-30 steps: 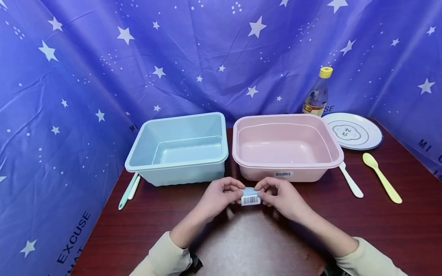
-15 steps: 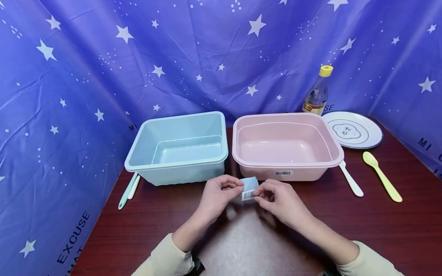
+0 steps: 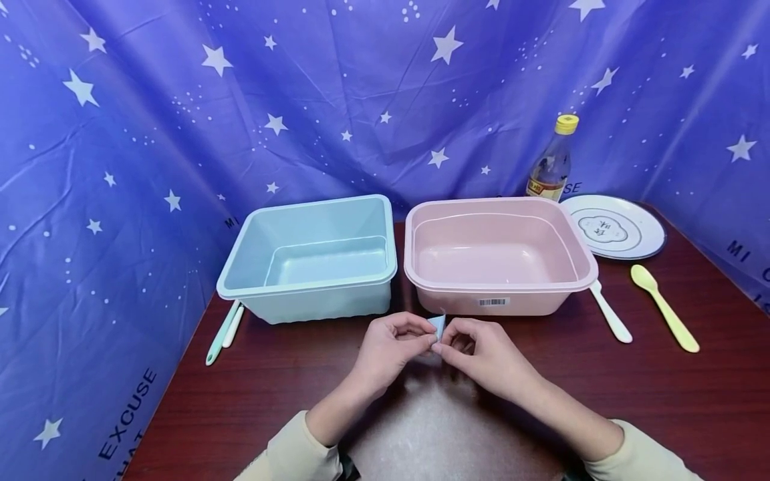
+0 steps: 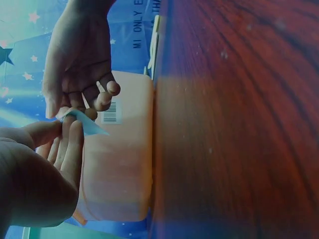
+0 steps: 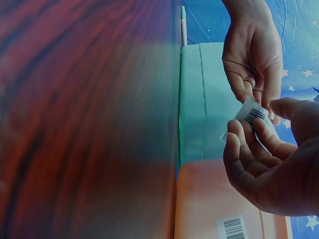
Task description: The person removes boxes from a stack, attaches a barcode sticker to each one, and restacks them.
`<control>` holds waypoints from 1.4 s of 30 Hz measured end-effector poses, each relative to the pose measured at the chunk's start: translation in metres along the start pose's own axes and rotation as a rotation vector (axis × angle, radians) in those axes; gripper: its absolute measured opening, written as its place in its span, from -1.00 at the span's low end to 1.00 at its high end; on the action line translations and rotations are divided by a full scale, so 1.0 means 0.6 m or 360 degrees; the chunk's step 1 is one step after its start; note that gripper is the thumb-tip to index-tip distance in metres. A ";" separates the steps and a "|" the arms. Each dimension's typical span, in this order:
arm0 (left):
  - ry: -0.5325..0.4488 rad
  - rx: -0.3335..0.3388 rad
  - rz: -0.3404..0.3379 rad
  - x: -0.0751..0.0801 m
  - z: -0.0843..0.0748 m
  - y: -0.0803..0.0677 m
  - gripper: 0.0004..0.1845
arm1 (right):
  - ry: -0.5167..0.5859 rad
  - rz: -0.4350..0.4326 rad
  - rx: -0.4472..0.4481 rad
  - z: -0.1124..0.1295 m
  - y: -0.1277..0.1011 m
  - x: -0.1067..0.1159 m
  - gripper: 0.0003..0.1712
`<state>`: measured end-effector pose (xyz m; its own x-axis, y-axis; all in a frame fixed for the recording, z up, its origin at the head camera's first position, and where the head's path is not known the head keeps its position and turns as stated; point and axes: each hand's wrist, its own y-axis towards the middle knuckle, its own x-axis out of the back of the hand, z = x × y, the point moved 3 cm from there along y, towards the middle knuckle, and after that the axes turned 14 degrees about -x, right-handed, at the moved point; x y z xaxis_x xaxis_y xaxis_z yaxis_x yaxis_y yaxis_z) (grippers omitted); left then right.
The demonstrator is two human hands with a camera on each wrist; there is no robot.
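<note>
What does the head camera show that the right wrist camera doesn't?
Only the head view shows the bottle, plate, yellow spoon and white spoon.

Only the right wrist view shows the printed barcode face of the sticker; from the head it appears edge-on.

Both show the left hand and right hand pinching the sticker, plus the blue tub and pink tub.

My head camera looks forward and down over the counter [image 3: 662, 401], from some way back. Each wrist camera sits low and close beside my hands, rolled sideways so the counter stands upright. All three share the pink basin [image 3: 499, 250] [image 4: 119, 169] [image 5: 214, 199].
</note>
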<state>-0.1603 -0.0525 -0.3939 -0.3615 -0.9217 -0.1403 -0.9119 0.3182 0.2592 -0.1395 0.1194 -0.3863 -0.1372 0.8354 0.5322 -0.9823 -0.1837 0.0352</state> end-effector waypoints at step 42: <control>0.1349 0.0151 0.0230 0.068 0.005 0.015 -0.83 | -0.0260 0.0271 -0.0218 -0.002 -0.001 0.047 -0.82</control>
<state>-0.1835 -0.0866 -0.4002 -0.2431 -0.7132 0.6575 -0.8941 0.4275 0.1333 -0.1430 0.1437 -0.3724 -0.2902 0.7017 0.6507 -0.9565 -0.2333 -0.1750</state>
